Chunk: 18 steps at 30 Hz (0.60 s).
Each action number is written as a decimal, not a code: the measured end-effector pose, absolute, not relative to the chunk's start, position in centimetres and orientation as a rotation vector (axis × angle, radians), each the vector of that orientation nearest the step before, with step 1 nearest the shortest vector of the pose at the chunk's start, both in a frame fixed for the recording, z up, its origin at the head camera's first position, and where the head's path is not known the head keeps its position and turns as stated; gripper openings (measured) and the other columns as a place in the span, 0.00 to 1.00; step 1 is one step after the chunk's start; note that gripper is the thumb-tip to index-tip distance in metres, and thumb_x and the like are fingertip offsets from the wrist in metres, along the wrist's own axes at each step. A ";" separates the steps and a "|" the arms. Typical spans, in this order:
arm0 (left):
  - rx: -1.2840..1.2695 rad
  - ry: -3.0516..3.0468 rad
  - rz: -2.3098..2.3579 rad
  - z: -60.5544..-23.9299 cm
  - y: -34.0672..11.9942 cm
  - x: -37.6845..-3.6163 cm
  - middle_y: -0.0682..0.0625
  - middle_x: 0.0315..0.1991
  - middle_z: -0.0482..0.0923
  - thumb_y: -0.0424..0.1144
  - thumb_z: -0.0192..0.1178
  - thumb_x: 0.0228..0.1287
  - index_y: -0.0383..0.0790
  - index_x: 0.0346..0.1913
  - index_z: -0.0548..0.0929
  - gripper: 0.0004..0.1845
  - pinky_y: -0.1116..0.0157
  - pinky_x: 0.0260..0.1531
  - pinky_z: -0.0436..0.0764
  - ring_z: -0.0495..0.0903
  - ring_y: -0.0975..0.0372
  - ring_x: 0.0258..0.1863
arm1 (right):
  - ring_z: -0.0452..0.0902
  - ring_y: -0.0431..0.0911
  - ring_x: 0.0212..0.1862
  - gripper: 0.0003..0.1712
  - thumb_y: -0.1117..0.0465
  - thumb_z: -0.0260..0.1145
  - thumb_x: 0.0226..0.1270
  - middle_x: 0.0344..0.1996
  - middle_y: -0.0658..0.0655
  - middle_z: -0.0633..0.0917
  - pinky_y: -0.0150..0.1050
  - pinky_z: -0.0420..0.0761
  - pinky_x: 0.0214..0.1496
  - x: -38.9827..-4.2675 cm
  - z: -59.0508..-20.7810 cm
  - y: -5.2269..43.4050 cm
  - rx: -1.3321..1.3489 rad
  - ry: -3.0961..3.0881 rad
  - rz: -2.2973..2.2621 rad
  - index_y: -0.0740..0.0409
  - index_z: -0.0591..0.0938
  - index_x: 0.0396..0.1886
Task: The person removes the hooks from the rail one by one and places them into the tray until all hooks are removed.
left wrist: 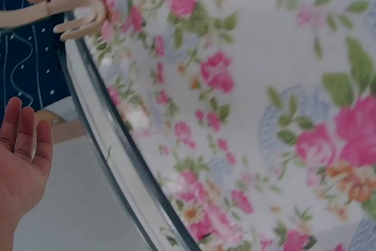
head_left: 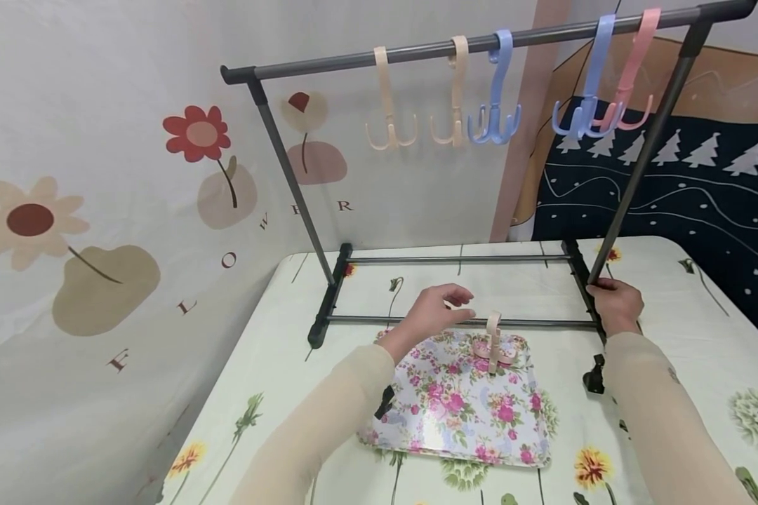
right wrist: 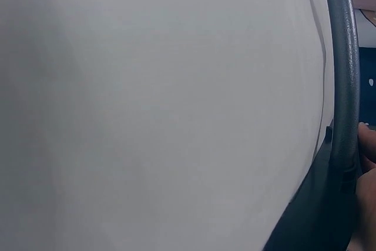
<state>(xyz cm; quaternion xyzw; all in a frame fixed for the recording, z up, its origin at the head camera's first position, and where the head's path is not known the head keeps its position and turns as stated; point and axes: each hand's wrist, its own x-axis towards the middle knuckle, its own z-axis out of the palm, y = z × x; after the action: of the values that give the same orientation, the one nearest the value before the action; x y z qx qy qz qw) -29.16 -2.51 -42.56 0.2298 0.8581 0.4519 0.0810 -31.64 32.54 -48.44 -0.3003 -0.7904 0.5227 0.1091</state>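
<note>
Sleeves of pale beige knit fill the bottom of my head view, running up to both hands. My left hand (head_left: 432,308) hovers over the far edge of the floral tray (head_left: 461,414), fingers loosely curled and holding nothing, just beside the cream plastic hook (head_left: 494,345) that lies at the tray's far end. That tray is a flat, glossy rectangle with rounded corners, printed with pink roses, resting on the tabletop (head_left: 669,280), whose cloth carries a flower print. My right hand (head_left: 615,303) curls round the foot of the right upright of the rack (head_left: 455,321), a frame of smooth grey metal tubes with black plastic joints. Five more hooks hang from its top bar: two cream (head_left: 388,105), two blue (head_left: 495,98) and one pink (head_left: 632,77), each a strap ending in curved prongs.

From my left wrist, the tray (left wrist: 247,116) fills most of the view, blurred, showing a dark rim and a shiny surface. The hook's (left wrist: 82,4) curved prongs sit at the top left corner. My left hand (left wrist: 20,163) is released, fingers straight and together, clear of the tray.

From my right wrist, only the rack's curved dark tube (right wrist: 343,86) against a plain pale surface shows, with my fingertips (right wrist: 367,145) pressed to it at the right edge; the tray and hooks are out of sight.
</note>
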 end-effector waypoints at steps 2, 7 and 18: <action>0.670 2.585 1.384 -42.0 -2.8 -29.3 0.50 0.51 0.81 0.45 0.66 0.67 0.48 0.54 0.83 0.15 0.65 0.46 0.78 0.77 0.63 0.49 | 0.69 0.35 0.33 0.24 0.57 0.64 0.69 0.25 0.35 0.74 0.32 0.70 0.35 -31.7 -48.5 32.5 -0.885 -2.322 1.536 0.65 0.79 0.61; 0.615 2.630 1.501 -40.7 -3.3 -29.8 0.49 0.51 0.81 0.48 0.65 0.67 0.48 0.54 0.83 0.16 0.64 0.46 0.79 0.77 0.65 0.49 | 0.69 0.35 0.33 0.24 0.58 0.63 0.70 0.25 0.35 0.74 0.32 0.70 0.36 -31.7 -48.6 32.5 -0.877 -2.322 1.533 0.65 0.79 0.61; 0.530 2.701 1.767 -37.2 -5.1 -31.4 0.54 0.47 0.81 0.50 0.64 0.68 0.45 0.56 0.81 0.19 0.63 0.46 0.80 0.78 0.63 0.48 | 0.69 0.37 0.35 0.23 0.59 0.63 0.70 0.31 0.41 0.78 0.32 0.70 0.36 -31.6 -48.6 32.3 -0.864 -2.331 1.508 0.65 0.79 0.61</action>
<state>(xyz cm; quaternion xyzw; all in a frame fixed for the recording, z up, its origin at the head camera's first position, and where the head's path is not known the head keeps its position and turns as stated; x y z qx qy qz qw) -31.45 -5.13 -37.16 0.1617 0.8241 0.5390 -0.0646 -31.60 32.35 -48.60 -0.2950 -0.7963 0.5150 0.1166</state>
